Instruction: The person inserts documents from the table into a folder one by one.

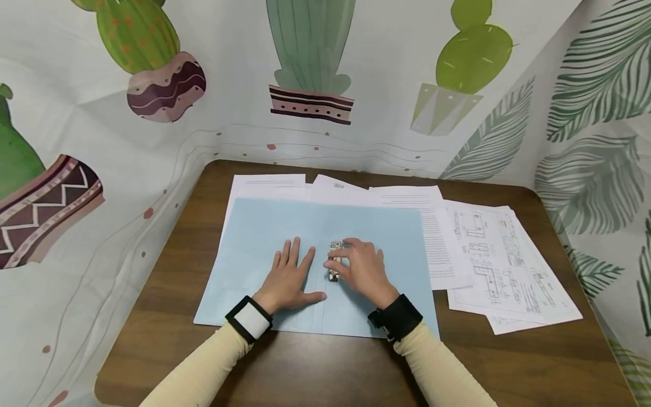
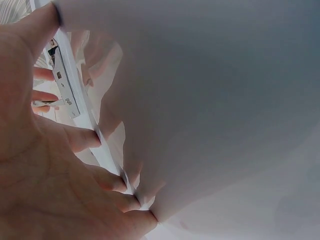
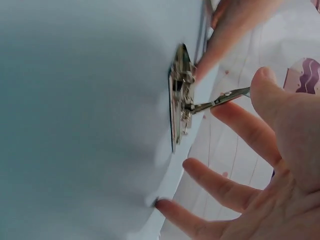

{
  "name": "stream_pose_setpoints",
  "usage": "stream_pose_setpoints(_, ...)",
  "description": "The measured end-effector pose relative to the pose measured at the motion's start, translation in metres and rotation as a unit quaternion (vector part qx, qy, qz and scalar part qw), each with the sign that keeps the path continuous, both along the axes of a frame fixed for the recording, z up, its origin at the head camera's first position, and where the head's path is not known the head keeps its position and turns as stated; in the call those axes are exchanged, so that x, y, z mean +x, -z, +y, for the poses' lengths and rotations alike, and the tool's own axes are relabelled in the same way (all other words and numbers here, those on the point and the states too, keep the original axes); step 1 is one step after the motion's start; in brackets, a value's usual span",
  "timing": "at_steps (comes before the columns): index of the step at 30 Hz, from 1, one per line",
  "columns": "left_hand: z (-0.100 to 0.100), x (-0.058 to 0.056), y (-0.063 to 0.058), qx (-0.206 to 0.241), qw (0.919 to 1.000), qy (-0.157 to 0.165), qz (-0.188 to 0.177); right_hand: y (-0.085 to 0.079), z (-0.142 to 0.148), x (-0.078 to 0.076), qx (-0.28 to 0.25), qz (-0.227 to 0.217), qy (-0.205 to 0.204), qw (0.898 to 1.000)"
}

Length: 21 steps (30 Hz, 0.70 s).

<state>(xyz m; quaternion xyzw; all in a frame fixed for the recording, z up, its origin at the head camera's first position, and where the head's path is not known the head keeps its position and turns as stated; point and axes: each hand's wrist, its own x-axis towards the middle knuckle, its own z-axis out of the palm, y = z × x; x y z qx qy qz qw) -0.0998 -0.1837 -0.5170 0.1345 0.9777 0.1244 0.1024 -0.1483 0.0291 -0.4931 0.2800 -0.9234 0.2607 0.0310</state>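
An opened light-blue file folder (image 1: 376, 222) lies flat on the table. Fixed on it, just right of its crease, is a metal lever clip (image 1: 334, 277). My right hand (image 1: 367, 270) is over the clip. In the right wrist view, the clip's lever (image 3: 230, 96) stands raised from its base (image 3: 177, 120), pinched between thumb and index finger; the other fingers are spread toward the folder. My left hand (image 1: 291, 281) rests with straight, spread fingers on the folder's left part, thumb near the crease. The left wrist view shows the clip (image 2: 65, 77) beyond that thumb.
Printed sheets (image 1: 439, 249) stick out from under the folder at the back and right. More papers with technical drawings (image 1: 513, 265) lie farther right on the brown wooden table (image 1: 168, 299). A cloth with cactus prints (image 1: 229, 68) hangs behind the table.
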Motion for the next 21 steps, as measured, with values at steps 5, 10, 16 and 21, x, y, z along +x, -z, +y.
stream_pose_setpoints(5, 0.001, -0.002, 0.0, -0.001, 1.0, 0.0, -0.001, -0.003, 0.004, -0.015, -0.013, -0.004, -0.007, 1.0)
stream_pose_setpoints(10, 0.001, -0.002, -0.002, 0.001, 1.0, -0.006, -0.006, -0.009, 0.001, -0.033, -0.032, -0.037, -0.012, 0.999)
stream_pose_setpoints(16, 0.001, -0.001, -0.004, 0.003, 0.9999, -0.008, -0.01, -0.01, -0.007, -0.053, -0.069, -0.088, -0.004, 0.994)
stream_pose_setpoints(21, 0.002, -0.001, -0.004, 0.002, 0.9999, -0.008, -0.008, -0.006, -0.011, -0.066, -0.074, -0.097, 0.013, 0.993)
